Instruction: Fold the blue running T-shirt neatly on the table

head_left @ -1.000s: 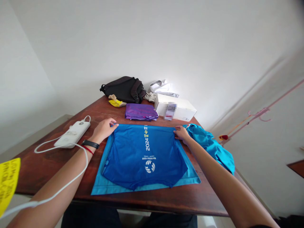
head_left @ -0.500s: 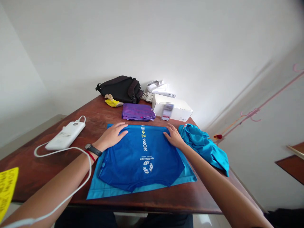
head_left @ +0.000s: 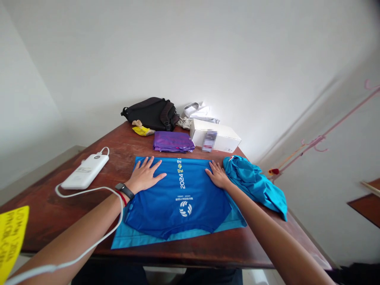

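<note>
Head view, looking down on a wooden table (head_left: 130, 144): the left hand (head_left: 145, 176) and right hand (head_left: 217, 175) both lie open and palm down on a blue shirt (head_left: 178, 202), fingers spread, clenching nothing. The shirt lies flat in the near middle of the table, with its white "2024" print and round emblem between the hands. Its top edge runs straight across, as if folded, though the pictures do not settle that. Beneath it, a lighter blue cloth (head_left: 142, 238) sticks out along the lower and right sides. Just right of the right hand sits a crumpled teal garment (head_left: 252, 184), hanging over the table's right edge. Left of the left hand lies a white power bank (head_left: 86, 171), its white cable (head_left: 89, 189) looping over the left forearm. A black watch band (head_left: 124, 191) and a red band (head_left: 121, 198) circle the left wrist. Beyond the shirt are a folded purple cloth (head_left: 173, 141) and a white box (head_left: 215, 135) with a blurred label. Further back lie a black bag (head_left: 151, 114), a yellow scrap (head_left: 143, 131) and a white cloth (head_left: 202, 112). A yellow note (head_left: 10, 237) intrudes at the lower left.
</note>
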`<state>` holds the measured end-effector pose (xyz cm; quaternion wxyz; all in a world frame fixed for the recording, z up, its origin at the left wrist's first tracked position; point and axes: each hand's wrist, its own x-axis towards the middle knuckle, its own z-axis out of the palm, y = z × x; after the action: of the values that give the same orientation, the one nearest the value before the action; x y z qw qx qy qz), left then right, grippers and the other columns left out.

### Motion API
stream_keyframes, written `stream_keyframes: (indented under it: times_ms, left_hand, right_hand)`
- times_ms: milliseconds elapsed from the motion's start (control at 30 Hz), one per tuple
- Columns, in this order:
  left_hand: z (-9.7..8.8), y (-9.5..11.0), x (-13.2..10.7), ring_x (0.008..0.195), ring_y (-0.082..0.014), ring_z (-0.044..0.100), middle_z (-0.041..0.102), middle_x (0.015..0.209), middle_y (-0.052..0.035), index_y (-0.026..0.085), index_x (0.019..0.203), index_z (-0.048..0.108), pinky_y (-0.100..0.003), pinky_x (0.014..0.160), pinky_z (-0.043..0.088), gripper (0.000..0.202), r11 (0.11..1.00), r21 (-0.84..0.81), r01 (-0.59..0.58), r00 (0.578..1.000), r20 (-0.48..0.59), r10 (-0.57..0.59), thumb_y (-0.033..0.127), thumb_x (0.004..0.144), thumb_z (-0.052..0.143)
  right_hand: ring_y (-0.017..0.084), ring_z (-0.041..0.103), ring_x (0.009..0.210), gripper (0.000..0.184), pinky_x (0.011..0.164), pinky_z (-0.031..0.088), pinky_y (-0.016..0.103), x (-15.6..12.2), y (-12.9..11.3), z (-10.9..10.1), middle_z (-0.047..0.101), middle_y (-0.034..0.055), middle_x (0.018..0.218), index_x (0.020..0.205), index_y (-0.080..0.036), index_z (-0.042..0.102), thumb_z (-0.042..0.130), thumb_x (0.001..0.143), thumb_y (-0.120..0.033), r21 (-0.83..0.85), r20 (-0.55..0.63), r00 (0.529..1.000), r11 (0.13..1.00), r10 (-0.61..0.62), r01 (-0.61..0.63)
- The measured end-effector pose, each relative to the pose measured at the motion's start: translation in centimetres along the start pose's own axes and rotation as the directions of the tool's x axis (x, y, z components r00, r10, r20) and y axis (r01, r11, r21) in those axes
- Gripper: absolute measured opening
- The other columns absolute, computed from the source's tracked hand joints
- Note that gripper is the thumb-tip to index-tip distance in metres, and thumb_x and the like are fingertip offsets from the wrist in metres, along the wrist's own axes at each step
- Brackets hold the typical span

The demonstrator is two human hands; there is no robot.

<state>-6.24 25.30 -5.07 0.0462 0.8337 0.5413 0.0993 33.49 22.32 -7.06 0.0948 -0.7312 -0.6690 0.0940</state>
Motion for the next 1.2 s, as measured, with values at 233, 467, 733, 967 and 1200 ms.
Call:
stream_keyframes:
  times_ms: [233,467,733,967,1200]
  left_hand:
    - [-0.7,0.7,1.3,0.152,-0.0448,0.021,0.031,0.164,-0.015,0.02,0.155,0.043,-0.066,0.118,0.019,0.092,0.999,0.032,0.042,0.999,0.003,-0.042,0.083,0.09,0.025]
    - [1.3,3.4,2.2,0.15,-0.0337,0.032,0.039,0.161,-0.0075,0.019,0.155,0.043,-0.055,0.118,0.03,0.056,0.984,0.103,-0.145,0.987,-0.061,0.152,0.041,0.106,0.026]
    - [2.2,2.6,2.2,0.15,-0.0371,0.031,0.031,0.164,-0.0139,0.014,0.156,0.039,-0.057,0.117,0.031,0.065,0.98,0.197,0.027,0.996,-0.084,-0.01,0.05,0.103,0.031]
    - [1.2,3.2,1.8,0.151,-0.0433,0.025,0.026,0.166,-0.0156,0.02,0.158,0.037,-0.067,0.116,0.026,0.077,0.987,0.134,0.084,0.996,-0.054,-0.078,0.067,0.097,0.035]
    - [0.6,3.5,1.6,0.152,-0.0444,0.021,0.023,0.167,-0.0137,0.022,0.159,0.035,-0.071,0.115,0.023,0.081,0.987,0.118,0.105,0.994,-0.016,-0.104,0.071,0.095,0.034]
  right_hand:
    - [0.037,0.005,0.156,0.067,0.124,0.01,0.059,0.4,-4.7,-1.4,0.014,0.0063,0.17,0.159,-0.022,0.034,0.039,0.102,-0.057,-0.01,-0.031,0.989,0.99,-0.142,0.141]
    - [0.033,0.015,0.156,0.06,0.123,0.019,0.055,0.7,-15.3,1.2,0.024,0.0092,0.168,0.159,-0.018,0.033,0.032,0.106,-0.046,0.059,0.026,0.863,0.863,-0.504,0.502]
    - [0.034,0.014,0.156,0.073,0.124,0.015,0.056,2.0,-14.7,2.1,0.022,0.0093,0.168,0.16,-0.016,0.03,0.029,0.103,-0.061,0.019,0.03,0.917,0.917,-0.398,0.398]
    - [0.03,0.009,0.157,0.083,0.125,0.014,0.055,2.7,-8.7,0.2,0.015,0.0064,0.169,0.163,-0.017,0.019,0.02,0.1,-0.07,-0.027,0.091,0.96,0.963,-0.264,0.268]
    - [0.03,0.013,0.156,0.081,0.125,0.016,0.053,3.7,-3.3,-0.5,0.016,0.0089,0.169,0.162,-0.016,0.023,0.021,0.1,-0.068,-0.023,0.089,0.978,0.981,-0.189,0.192]
